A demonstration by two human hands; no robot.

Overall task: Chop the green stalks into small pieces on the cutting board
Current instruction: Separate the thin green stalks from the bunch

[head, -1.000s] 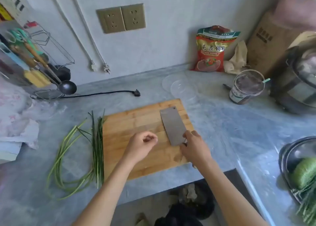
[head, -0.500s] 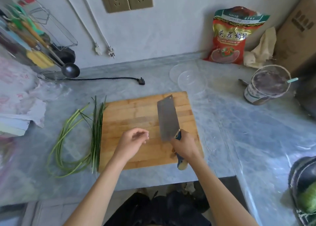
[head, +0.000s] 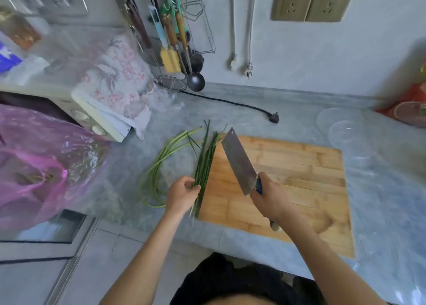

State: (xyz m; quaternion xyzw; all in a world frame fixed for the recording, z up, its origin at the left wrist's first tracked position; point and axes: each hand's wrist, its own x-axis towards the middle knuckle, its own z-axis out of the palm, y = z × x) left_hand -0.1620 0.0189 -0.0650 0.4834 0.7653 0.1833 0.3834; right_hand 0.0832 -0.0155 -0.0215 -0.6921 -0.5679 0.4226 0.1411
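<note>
Nothing is chopped yet: the wooden cutting board (head: 299, 178) is bare, with no cut pieces on it. All the chopping remains, and first the stalks must come onto the board.

The dark green stalks (head: 205, 159) lie as a straight bundle along the left edge of the cutting board, mostly on the grey counter (head: 380, 201). The left hand (head: 182, 195) grips this bundle near its lower end; the fingers are curled around the stalks and the thumb is closed on them. A second group, the pale green stalks (head: 156, 168), lies in a curve on the counter further left of the board, and no hand touches it.

The right hand (head: 269, 201) holds the cleaver (head: 238, 163) by its blue handle, with the fingers wrapped tightly around it. The blade is raised and slanted above the left part of the board, and its tip points toward the top of the bundle.

Compared with half a second ago, the left hand has left the middle of the board, where it hovered loosely curled and held nothing, and has gone to the left edge to take the stalks. The cleaver has also moved left together with the right hand. The camera has turned left, so a pink plastic bag (head: 34, 161) is now in view far left of the board.
</note>
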